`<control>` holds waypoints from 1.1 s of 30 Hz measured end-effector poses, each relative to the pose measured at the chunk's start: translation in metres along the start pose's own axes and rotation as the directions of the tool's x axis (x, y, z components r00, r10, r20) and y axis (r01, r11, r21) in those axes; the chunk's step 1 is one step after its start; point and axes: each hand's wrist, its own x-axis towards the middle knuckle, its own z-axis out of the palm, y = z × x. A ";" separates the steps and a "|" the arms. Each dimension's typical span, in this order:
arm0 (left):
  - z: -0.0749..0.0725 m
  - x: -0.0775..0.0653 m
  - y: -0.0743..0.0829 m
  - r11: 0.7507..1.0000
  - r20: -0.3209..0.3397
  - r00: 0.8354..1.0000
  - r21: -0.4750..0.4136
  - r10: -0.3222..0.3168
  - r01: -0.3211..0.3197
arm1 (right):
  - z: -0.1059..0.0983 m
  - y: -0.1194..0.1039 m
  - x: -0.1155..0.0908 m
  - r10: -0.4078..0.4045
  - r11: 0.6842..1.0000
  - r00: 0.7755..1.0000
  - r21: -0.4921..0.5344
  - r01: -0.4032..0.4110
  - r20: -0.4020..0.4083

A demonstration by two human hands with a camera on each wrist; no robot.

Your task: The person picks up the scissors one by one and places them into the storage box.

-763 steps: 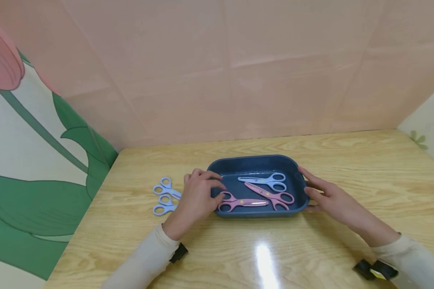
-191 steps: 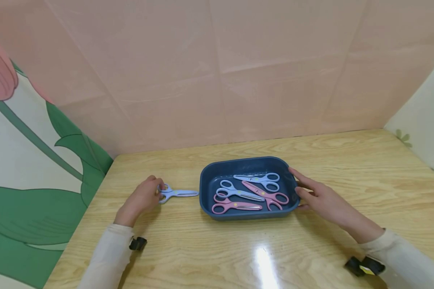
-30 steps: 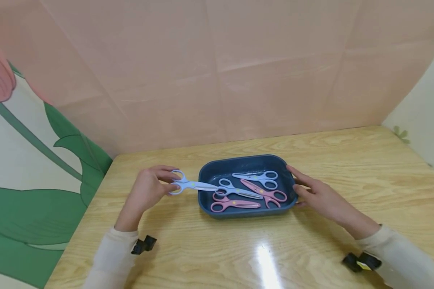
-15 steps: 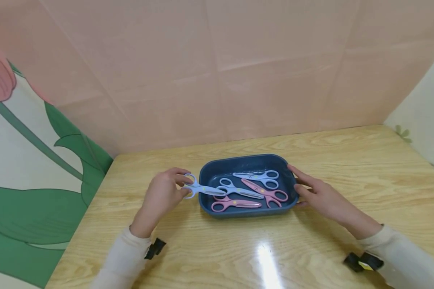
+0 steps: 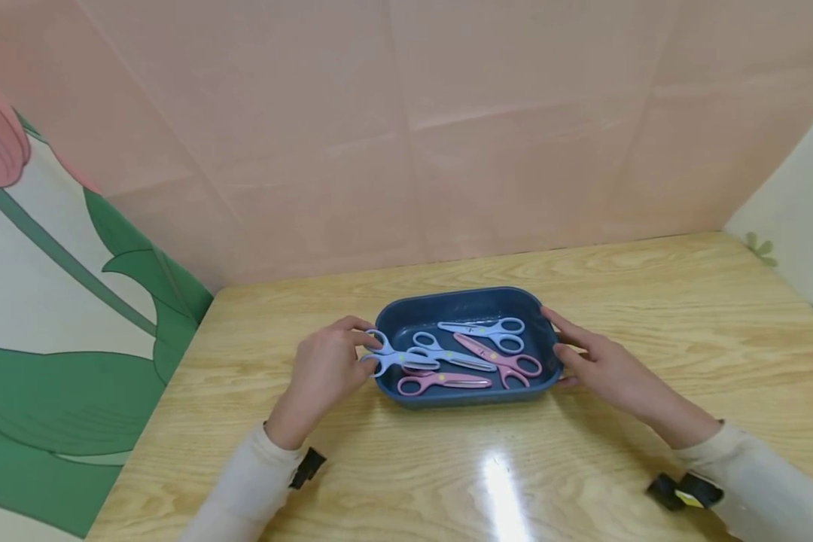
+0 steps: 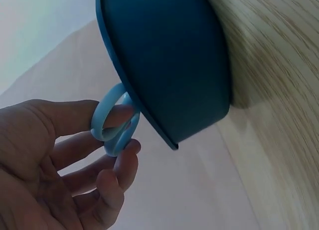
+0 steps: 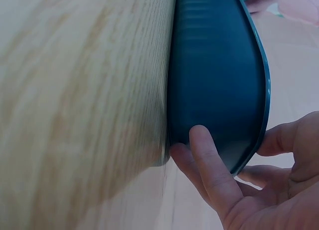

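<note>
My left hand (image 5: 332,365) pinches a pair of light blue scissors (image 5: 406,360) by the finger loops, its blades pointing right over the left end of a dark blue tray (image 5: 461,296). In the left wrist view the loops (image 6: 107,113) sit between thumb and fingers at the tray rim. Inside the tray lie two more pairs of light blue scissors, one at the back (image 5: 491,331) and one in the middle (image 5: 457,355), plus pink scissors at the front (image 5: 447,380) and right (image 5: 501,361). My right hand (image 5: 606,369) holds the tray's right end, fingers against its outer wall (image 7: 214,85).
The tray stands on a wood-grain table (image 5: 406,467). Behind it rises a pinkish covered wall (image 5: 406,135). A flower mural (image 5: 61,339) borders the left side and a pale wall (image 5: 799,196) the right.
Over the last second my left hand has carried the light blue scissors right, from beside the tray to over its left end. Earlier they lay on the table. My right hand stays at the tray.
</note>
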 end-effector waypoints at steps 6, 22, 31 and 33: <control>0.004 0.004 0.005 1.000 0.033 0.999 0.011 -0.005 0.004 | 0.000 -0.001 0.000 -0.004 1.000 1.000 0.001 0.004 -0.005; 0.016 0.007 0.010 0.999 0.020 0.999 -0.012 -0.033 0.033 | 0.001 0.000 0.000 0.004 1.000 1.000 -0.011 -0.004 -0.006; 0.021 0.009 0.014 1.000 0.024 1.000 0.003 0.005 -0.005 | 0.000 0.001 0.000 0.006 1.000 1.000 0.003 -0.006 -0.008; 0.022 0.010 0.015 1.000 0.022 1.000 0.002 0.007 -0.007 | 0.000 0.002 0.001 0.007 1.000 1.000 -0.001 -0.007 -0.009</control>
